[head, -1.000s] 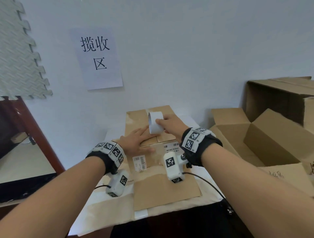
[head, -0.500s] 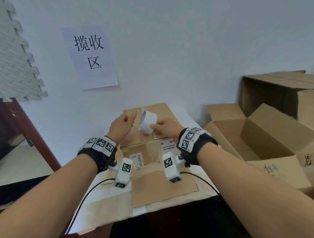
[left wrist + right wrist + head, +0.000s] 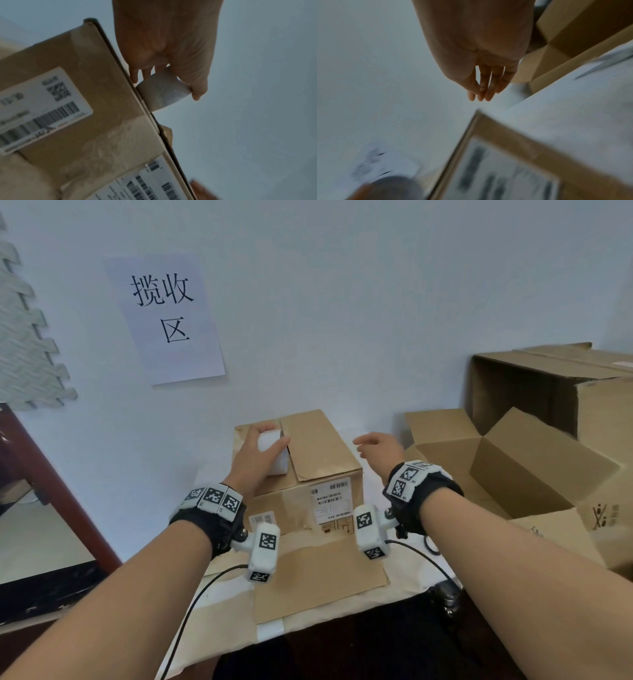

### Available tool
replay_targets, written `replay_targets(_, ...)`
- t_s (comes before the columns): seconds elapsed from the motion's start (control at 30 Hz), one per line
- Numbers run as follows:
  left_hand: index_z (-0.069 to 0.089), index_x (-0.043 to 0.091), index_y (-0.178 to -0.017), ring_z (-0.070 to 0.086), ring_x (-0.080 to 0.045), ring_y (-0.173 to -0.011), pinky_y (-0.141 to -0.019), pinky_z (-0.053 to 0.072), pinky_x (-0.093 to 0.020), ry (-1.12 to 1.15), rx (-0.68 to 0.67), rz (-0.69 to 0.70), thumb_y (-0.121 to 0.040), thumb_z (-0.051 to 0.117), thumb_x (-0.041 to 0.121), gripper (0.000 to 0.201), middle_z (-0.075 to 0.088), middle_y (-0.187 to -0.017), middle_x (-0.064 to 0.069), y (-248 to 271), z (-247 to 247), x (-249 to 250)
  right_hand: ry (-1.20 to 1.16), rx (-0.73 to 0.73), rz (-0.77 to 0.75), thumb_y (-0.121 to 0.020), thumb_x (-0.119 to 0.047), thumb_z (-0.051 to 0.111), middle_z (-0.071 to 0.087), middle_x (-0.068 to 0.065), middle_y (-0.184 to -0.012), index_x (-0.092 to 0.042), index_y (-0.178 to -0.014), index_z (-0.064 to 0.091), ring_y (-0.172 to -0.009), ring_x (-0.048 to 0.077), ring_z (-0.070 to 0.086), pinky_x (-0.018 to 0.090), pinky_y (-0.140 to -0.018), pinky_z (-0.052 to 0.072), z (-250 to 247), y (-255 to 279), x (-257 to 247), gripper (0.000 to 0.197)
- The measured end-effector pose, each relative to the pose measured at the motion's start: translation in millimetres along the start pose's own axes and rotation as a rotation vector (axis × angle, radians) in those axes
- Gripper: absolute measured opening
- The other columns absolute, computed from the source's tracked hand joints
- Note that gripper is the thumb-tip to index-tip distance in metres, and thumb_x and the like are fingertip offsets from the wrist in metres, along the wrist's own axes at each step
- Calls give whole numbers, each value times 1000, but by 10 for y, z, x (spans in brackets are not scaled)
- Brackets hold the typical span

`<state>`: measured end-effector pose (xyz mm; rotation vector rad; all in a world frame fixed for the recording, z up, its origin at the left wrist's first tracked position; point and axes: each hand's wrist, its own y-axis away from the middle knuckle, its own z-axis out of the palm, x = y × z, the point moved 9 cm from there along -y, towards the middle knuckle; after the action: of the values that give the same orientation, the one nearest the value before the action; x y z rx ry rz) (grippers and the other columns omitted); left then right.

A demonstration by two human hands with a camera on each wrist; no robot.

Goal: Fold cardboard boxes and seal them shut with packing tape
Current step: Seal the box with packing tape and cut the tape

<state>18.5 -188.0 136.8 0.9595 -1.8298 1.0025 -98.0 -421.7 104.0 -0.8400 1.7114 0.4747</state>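
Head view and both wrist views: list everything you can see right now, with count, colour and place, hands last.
Closed brown cardboard box: 1, brown, centre of the table, top flaps down, white barcode labels on its front.
White roll of packing tape: 1, white, on the box top at its left side.
Open brown cardboard box: 1, brown, right of the table.
Large brown cardboard carton: 1, brown, far right by the wall.
White paper sign: 1, white with black characters, on the wall.
Grey foam mat: 1, grey, wall at far left.
Left hand: grips the tape roll.
Right hand: fingers relaxed, holds nothing, in the air right of the closed box.
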Motion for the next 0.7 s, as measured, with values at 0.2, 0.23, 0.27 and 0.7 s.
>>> replay_targets(0.2,45,39,-121,56,-11,-98,-90,47,-33,-21,104,43,-88,64,47,39,56,-106,15,52,-7,-30,677,-159,352,-94,-12,45,50,20,-135,3,-133,48,-125,33,47,34,-98,40,-651,108,1105,42)
replay_targets(0.23,46,38,-122,56,-13,-102,-92,46,-33,-26,108,47,-88,63,47,39,56,-111,11,49,-11,-36,718,-180,383,-94,-11,46,47,20,-138,3,-136,44,-127,33,45,34,-100,39,-688,192,1225,44)
replay_targets(0.27,46,37,-123,55,-15,-105,-93,46,-34,-29,108,47,-88,63,47,40,56,-115,9,52,-8,-38,769,-192,389,-94,-11,47,45,21,-140,3,-138,41,-129,33,44,35,-101,38,-714,260,1317,47)
replay_targets(0.7,45,35,-126,54,-18,-107,-94,45,-35,-30,110,52,-89,62,47,42,54,-118,3,78,4,-44,1097,-25,496,-89,-33,51,47,12,-124,-16,-114,51,-117,31,47,43,-99,39,-844,428,1622,30)
